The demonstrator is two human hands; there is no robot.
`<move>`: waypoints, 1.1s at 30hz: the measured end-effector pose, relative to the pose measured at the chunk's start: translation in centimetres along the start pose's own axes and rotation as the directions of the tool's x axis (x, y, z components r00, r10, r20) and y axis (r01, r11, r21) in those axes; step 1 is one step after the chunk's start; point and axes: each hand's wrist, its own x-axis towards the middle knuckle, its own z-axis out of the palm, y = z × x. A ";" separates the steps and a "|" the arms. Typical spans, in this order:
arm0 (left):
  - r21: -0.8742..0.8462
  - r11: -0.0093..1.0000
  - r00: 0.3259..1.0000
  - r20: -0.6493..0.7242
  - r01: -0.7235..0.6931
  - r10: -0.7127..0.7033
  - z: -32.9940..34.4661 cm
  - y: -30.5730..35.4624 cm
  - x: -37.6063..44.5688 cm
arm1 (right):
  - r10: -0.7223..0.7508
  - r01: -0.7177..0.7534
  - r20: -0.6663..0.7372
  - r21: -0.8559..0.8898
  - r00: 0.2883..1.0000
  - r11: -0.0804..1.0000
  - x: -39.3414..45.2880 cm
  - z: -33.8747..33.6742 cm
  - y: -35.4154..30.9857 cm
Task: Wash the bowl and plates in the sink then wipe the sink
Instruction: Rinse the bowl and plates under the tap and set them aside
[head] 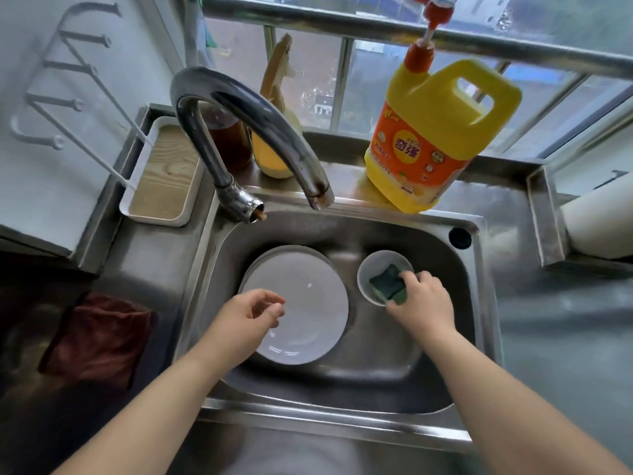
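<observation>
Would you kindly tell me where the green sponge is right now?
The green sponge sits in the small bowl at the sink's right side, gripped by the right hand, beside the stacked plates.

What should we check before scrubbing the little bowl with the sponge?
1. Green sponge gripped by right hand: ok.
2. Sponge inside small white bowl: ok.
3. Bowl steadied by left hand: not ok, it hovers over the white plates.
4. Water running from curved metal faucet: not ok, none visible.
5. Soap on sponge: cannot tell.
6. Yellow detergent jug nearby on the sink ledge: ok.
</observation>
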 end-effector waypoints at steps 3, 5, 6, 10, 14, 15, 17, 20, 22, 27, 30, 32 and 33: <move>-0.017 1.000 1.000 -0.027 -0.011 0.010 -0.7 0.3 0.1 | -0.016 0.066 -0.158 0.319 0.987 0.945 -1.1 -2.3 -1.0; -0.042 0.999 0.999 -0.048 -0.014 0.012 -1.1 0.5 0.4 | -0.061 0.181 -0.249 0.494 0.967 0.851 -1.5 -4.2 -2.0; -0.056 0.998 0.998 -0.057 -0.017 0.014 -1.2 0.5 0.6 | -0.079 0.231 -0.289 0.539 0.954 0.810 -1.4 -5.1 -2.8; -0.070 0.997 0.996 -0.082 -0.031 0.026 -1.7 0.9 1.2 | -0.041 0.305 -0.404 0.616 0.914 0.727 1.6 -7.4 -6.8; -0.059 0.997 0.995 -0.095 -0.044 0.038 -2.1 1.0 1.2 | 0.011 0.192 -0.353 0.533 0.936 0.824 5.3 -7.0 -9.4; -0.057 0.998 0.995 -0.097 -0.041 0.036 -2.2 0.9 1.1 | 0.027 0.118 -0.284 0.481 0.958 0.869 6.0 -6.8 -9.6; -0.060 0.998 0.994 -0.108 -0.035 0.028 -2.5 0.6 1.0 | 0.079 -0.008 -0.172 0.380 0.982 0.925 6.4 -6.5 -9.8; -0.078 0.997 0.992 -0.123 -0.018 0.008 -2.7 0.3 0.8 | 0.023 0.136 -0.364 0.405 0.931 0.904 4.3 -6.7 -11.5; -0.090 0.996 0.992 -0.126 -0.005 -0.006 -2.6 0.2 0.5 | -0.094 0.289 -0.362 0.536 0.928 0.793 2.1 -6.4 -14.0; -0.138 0.990 0.988 -0.146 0.031 -0.051 -2.7 -0.3 -0.2 | -0.140 -0.188 0.322 0.796 0.936 0.575 1.5 -5.2 -21.0; -0.174 0.983 0.983 -0.166 0.048 -0.078 -3.1 -0.9 -0.8 | -0.091 -0.318 0.381 0.862 0.920 0.395 2.9 -5.1 -23.4; -0.179 0.982 0.982 -0.169 0.053 -0.083 -3.5 -1.3 -1.1 | -0.042 -0.353 0.387 0.875 0.921 0.331 3.8 -4.8 -23.9; -0.185 0.981 0.981 -0.173 0.055 -0.087 -3.6 -1.5 -1.1 | -0.026 -0.362 0.388 0.879 0.921 0.310 4.0 -4.5 -23.8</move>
